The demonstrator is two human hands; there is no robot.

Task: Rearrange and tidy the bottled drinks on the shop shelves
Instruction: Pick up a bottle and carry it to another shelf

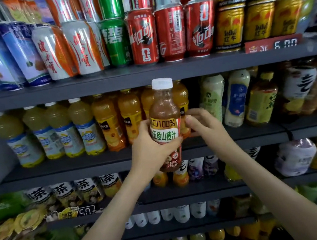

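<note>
- Brown bottle [163,107] upright before middle shelf [235,140], left hand [151,150] wrapped round it.
- Right hand [203,124] at orange bottle [181,95]; grip unclear.
- Step: placing. Next needs a gap, label forward.

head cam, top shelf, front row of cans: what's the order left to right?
blue cans → white-and-orange cans → green can → red cola cans → gold cans → red price tag on the shelf edge
</note>
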